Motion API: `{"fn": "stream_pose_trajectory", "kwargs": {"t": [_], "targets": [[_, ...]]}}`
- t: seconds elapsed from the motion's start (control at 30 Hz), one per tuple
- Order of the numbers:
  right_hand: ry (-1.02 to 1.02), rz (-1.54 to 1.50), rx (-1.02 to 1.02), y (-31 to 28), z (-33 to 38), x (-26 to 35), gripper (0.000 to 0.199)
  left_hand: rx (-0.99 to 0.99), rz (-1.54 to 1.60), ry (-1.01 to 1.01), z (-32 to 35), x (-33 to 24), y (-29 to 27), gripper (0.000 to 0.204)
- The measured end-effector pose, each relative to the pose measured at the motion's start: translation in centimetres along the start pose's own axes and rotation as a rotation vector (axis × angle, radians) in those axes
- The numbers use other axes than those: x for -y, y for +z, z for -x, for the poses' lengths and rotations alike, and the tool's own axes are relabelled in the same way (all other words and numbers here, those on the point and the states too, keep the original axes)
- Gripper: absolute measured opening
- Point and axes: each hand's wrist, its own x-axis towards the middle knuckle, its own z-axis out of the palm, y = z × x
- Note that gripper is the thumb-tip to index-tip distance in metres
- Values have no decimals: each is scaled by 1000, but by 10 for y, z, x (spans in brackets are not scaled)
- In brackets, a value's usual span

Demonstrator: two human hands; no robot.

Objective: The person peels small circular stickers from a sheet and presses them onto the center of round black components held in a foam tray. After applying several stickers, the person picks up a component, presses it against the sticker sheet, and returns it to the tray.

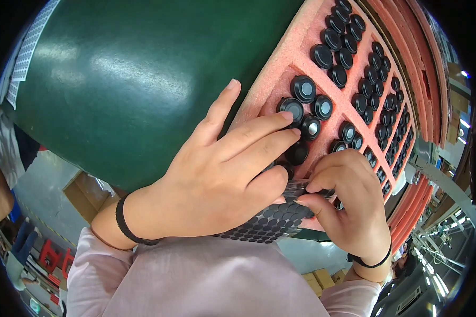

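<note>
My left hand [222,174] lies over the near left part of a pink foam tray [293,47]. Two of its fingers rest on black round caps [303,89], while its little finger points up and away. Its curled index finger and thumb pinch the edge of a clear sheet of black round stickers [267,222], which hangs in front of my body. Close by on the right, my right hand [349,198] has thumb and index finger closed at the same sheet's upper edge. Whether a loose sticker is between those fingertips is hidden. Several nearby caps have grey round centres.
A glossy green tabletop [137,79] extends to the left and under the tray. More black caps [330,39] fill the tray's farther compartments. Stacked pink foam trays [423,68] stand along the right. A cardboard box [87,193] is on the floor at left.
</note>
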Motion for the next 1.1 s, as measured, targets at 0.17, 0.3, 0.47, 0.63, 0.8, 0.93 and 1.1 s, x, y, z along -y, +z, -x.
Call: {"fn": "stream_pose_trajectory", "kwargs": {"t": [0.17, 0.3, 0.47, 0.63, 0.8, 0.93, 1.1], "targets": [[-93, 147, -21, 4, 2, -2, 30, -16, -27, 12, 2, 0, 2, 32], [-176, 267, -46, 5, 3, -2, 26, -1, -19, 15, 3, 2, 0, 32], [-303, 348, -75, 1, 6, 1, 25, 44, 68, -42, 0, 0, -6, 32], [-198, -76, -17, -20, 3, -5, 27, 40, 68, -58, -1, -2, -13, 36], [-53, -179, -133, -19, -11, -35, 17, 119, 35, -47, -1, -29, -18, 43], [229, -232, -111, -10, -23, -42, 9, 134, -13, 15, -7, -35, -10, 44], [319, -310, -36, -6, -28, -45, 8, 219, -32, 18, -17, -28, 0, 44]]}}
